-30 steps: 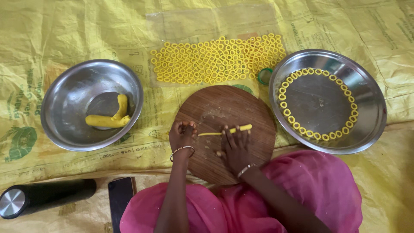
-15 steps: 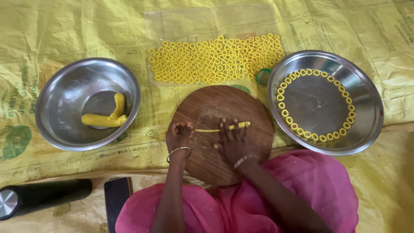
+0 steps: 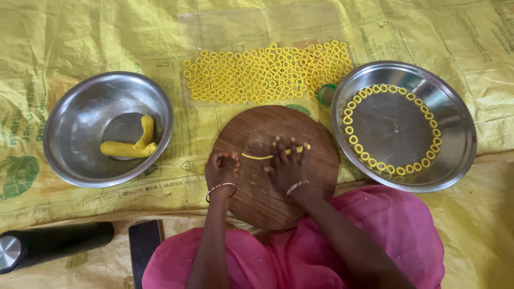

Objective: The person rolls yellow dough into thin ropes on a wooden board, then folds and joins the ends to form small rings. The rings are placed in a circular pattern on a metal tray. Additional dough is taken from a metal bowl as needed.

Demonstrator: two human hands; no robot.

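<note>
At the centre of the frame, a round wooden board lies on a yellow plastic sheet, close before the seated person so both hands reach it. The right hand rests flat, fingers spread and extended, pressing on a thin yellow dough rope; the flat palm suits rolling, it seems. The left hand sits at the rope's left end, fingers curled loosely, gripping nothing visible. At the upper centre, many small dough rings lie in rows on a clear plastic sheet, apart, probably so they do not stick. At right, a steel plate carries rings along its rim. At left, a steel bowl holds spare dough pieces. At lower left lie a dark bottle and a phone.
</note>
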